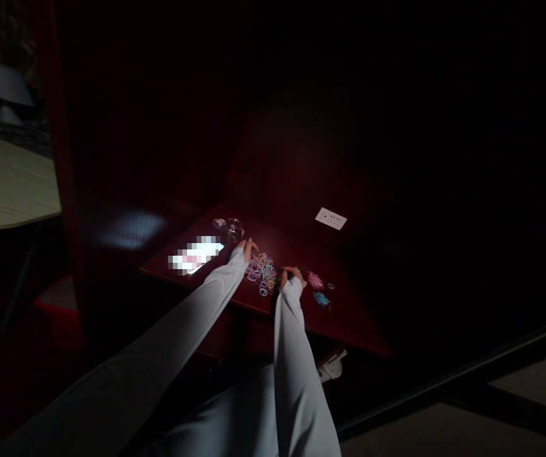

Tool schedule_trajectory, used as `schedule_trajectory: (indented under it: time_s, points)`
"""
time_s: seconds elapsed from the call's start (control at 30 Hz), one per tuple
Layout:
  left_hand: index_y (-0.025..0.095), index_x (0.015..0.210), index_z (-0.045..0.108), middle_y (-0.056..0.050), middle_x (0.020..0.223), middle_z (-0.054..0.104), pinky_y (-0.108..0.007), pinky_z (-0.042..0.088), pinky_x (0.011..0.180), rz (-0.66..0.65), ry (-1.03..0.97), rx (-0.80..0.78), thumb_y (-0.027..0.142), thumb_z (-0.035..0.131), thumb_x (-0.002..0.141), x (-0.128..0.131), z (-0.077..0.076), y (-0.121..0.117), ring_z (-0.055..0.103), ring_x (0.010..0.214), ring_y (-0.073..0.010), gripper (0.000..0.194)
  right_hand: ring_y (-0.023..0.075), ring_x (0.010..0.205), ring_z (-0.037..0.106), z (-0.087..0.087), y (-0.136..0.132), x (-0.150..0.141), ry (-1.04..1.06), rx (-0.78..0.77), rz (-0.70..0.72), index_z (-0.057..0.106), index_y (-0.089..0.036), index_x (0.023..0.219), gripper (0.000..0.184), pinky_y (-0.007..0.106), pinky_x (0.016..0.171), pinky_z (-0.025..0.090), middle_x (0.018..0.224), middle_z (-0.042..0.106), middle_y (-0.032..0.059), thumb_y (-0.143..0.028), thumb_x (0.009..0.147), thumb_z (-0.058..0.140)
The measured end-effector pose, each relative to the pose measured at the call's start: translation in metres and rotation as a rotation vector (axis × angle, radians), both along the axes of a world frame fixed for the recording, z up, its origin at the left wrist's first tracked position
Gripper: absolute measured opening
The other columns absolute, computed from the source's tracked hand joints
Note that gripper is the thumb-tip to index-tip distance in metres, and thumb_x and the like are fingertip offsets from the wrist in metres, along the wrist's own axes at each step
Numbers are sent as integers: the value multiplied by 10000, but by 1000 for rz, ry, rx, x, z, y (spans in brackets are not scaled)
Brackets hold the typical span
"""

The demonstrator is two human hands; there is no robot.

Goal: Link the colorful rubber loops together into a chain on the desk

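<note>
A loose pile of small pastel elastic hair ties (262,273) lies on the dark red table, between my two hands. My left hand (248,246) rests at the pile's far left edge, with its fingers stretched out towards the ties. On the pile's right side is my right hand (294,274); its fingers are curled together, and what they hold, if anything, is too small to see. Just right of it lie a pink bunch of hair ties (315,280) and a blue bunch (321,299). One single pale tie (331,285) sits apart, beyond the bunches.
A clear jar (233,230) and what looks like its lid (219,223) stand behind my left hand. A bright phone (195,255) lies left of my left forearm. A white socket plate (331,218) is on the wall. Another, pale table (11,184) stands far left.
</note>
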State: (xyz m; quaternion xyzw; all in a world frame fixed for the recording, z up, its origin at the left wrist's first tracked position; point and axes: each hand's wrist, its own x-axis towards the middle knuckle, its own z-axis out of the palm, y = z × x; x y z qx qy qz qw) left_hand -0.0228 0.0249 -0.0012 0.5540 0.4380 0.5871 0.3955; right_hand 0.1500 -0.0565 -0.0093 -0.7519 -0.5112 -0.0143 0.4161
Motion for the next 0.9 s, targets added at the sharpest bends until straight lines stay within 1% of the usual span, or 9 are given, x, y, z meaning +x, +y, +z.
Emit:
schedule_trajectory:
  time_s: [0.07,0.13,0.2,0.3,0.4,0.53,0.67,0.8,0.9]
  points:
    - [211,734,610,-47,822,710,-281,508,630,-28,-17,-45,506,273,1005,2,1,-1,672,678,-166,523,283,1065,536,-1,-2,1,-9,-6,24,780,-220,988,302,367,907,370,1117,728,107,-361,871,540]
    - [210,722,609,-45,806,711,-286,508,655,-35,17,-49,486,267,1011,2,4,-4,680,691,-170,526,290,1083,523,1,-4,-4,-29,-32,61,793,-238,964,273,378,928,370,1111,726,96,-368,860,577]
    - [211,717,629,-47,828,724,-308,521,754,-23,116,-23,460,277,1020,1,7,-7,694,779,-185,527,302,1108,504,4,-7,-11,-50,-66,86,805,-249,978,267,395,947,370,1123,717,96,-361,863,592]
    - [213,724,660,-61,911,742,-390,481,967,-6,291,16,400,303,1024,-2,10,-12,679,952,-221,502,317,1129,490,9,-10,-17,-78,-102,90,798,-252,1107,323,423,966,372,1176,702,106,-341,873,594]
    - [212,727,660,-79,987,741,-439,425,1073,-3,338,35,360,320,1012,-5,13,-12,638,1071,-251,468,335,1159,490,12,-13,-20,-109,-153,95,790,-234,1169,353,440,978,376,1221,700,125,-319,892,588]
    - [209,700,632,-99,1007,737,-389,441,1096,-21,154,57,327,292,1003,-6,17,-9,640,1099,-241,471,318,1166,512,13,-15,-23,-120,-194,158,815,-239,1106,315,446,1013,365,1219,715,106,-282,918,566]
    - [204,702,625,-118,984,743,-391,478,1079,-57,-58,25,358,263,1001,-7,19,-10,661,1098,-246,494,260,1092,537,11,-16,-22,-100,-92,261,820,-260,1069,309,426,1045,359,1119,733,57,-273,921,550]
    - [195,807,673,-115,1066,750,-427,510,1044,-138,-212,-22,484,231,1006,-11,17,-13,667,1100,-251,565,230,1041,541,9,-16,-21,-65,21,383,829,-272,975,303,384,1037,380,1050,741,41,-252,915,533]
    - [195,830,672,-120,1098,750,-441,545,961,-182,-321,-120,622,219,986,-11,17,-12,674,1064,-259,642,228,1025,558,9,-13,-20,-6,60,396,830,-270,922,321,369,1024,399,1003,753,38,-224,903,512]
